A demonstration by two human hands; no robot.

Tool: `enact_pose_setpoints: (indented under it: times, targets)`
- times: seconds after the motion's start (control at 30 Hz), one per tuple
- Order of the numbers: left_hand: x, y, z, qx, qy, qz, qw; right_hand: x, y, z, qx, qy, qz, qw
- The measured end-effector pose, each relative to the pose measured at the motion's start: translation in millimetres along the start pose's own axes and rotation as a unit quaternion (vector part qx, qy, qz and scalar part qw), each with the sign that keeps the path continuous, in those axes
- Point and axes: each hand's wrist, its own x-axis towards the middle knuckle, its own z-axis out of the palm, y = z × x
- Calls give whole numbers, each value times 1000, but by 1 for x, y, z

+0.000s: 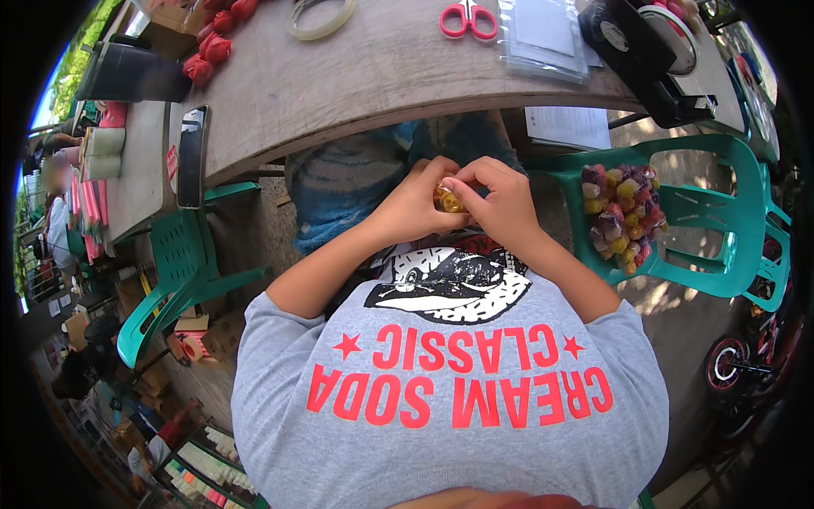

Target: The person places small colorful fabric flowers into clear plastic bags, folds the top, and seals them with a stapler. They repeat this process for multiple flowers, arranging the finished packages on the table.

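Over my lap, both hands meet around a small yellow rose-shaped piece (451, 200) with a shiny, clear film-like surface. My left hand (425, 196) curls around it from the left. From the other side, the thumb and fingers of my right hand (499, 197) pinch at its top edge. My fingers hide much of the piece. Right of my hands, a green plastic chair (706, 270) carries a pile of small red, yellow, purple and pale pieces (623, 216) in clear wrapping.
Ahead stands a worn table (381, 70) with a tape roll (321, 16), red-handled scissors (469, 22), clear plastic sleeves (547, 44), a black tape dispenser (636, 57) and red rose-shaped pieces (213, 48). A phone (192, 156) lies at the left, above another green chair (181, 261).
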Motion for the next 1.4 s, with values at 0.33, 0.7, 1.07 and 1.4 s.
enact_pose_setpoints:
  times: [0.33,0.7,1.07,1.4]
  targets:
    - [-24,-8,2,-175,16,23,984,-15,29,7,372,-56,231,897]
    - [-5,-6,-6,-136,-152,-2,979,0,40,-52,152,-9,186,971]
    - [6,0,-1,-125,-127,-11,984,69,4,-324,-37,116,28,992]
    - [-2,-3,-3,-145,-79,-40,986,30,6,-347,24,136,-42,990]
